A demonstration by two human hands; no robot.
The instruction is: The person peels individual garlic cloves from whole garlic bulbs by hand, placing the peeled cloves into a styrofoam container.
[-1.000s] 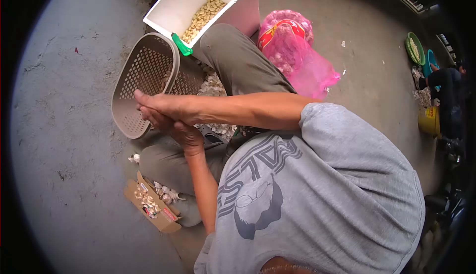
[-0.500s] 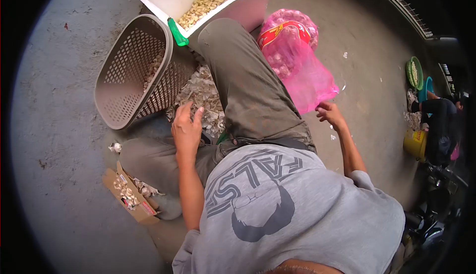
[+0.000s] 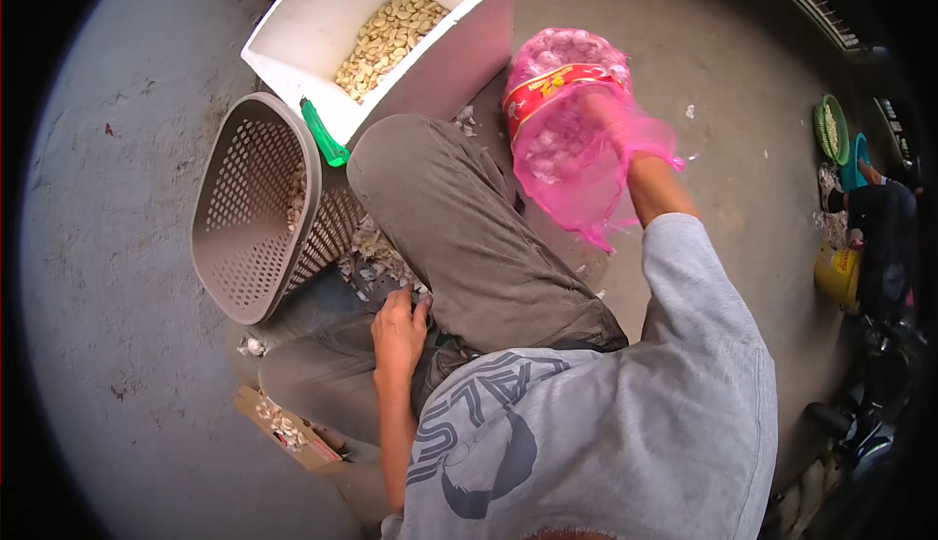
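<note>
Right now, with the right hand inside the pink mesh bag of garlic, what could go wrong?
1. The right hand reaches into the pink mesh bag, whose loose mouth hangs open; bulbs might spill onto the floor.
2. The mesh could snag the fingers, though they are hidden behind it.
3. The left hand rests beside the garlic skins; a shift of the leg may scatter them.

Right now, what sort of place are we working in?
Probably an informal garlic-peeling spot on a bare concrete floor: a white box of peeled cloves, a pink mesh sack of garlic that the right hand reaches into, and garlic skins beside a basket.
</note>
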